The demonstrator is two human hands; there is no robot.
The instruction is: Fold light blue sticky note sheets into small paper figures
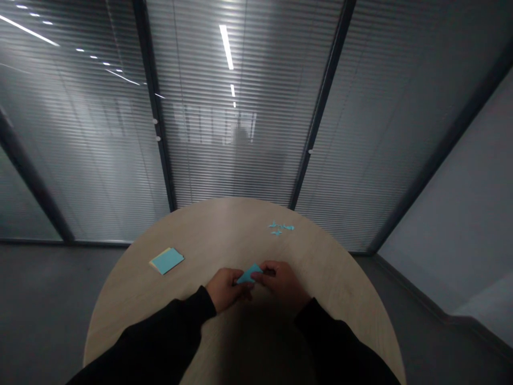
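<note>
A small piece of blue paper (249, 272), seemingly folded, is held between my two hands above the near middle of the table. My left hand (227, 289) pinches its left end between thumb and fingers. At the right end, the thumb and fingertips of my right hand (284, 280) close on the paper. A stack of paper sheets (168, 261), blue on top with a yellow edge showing, lies to the left of my hands. Farther back on the right, several small blue folded paper pieces (277, 232) sit in a cluster; their exact shapes are too small to tell.
The round wooden table (224, 230) has its far edge close to a glass partition with blinds (240, 160) and dark frames. A pale wall (465, 224) stands to the right. Grey floor (44, 299) shows on both sides of the table.
</note>
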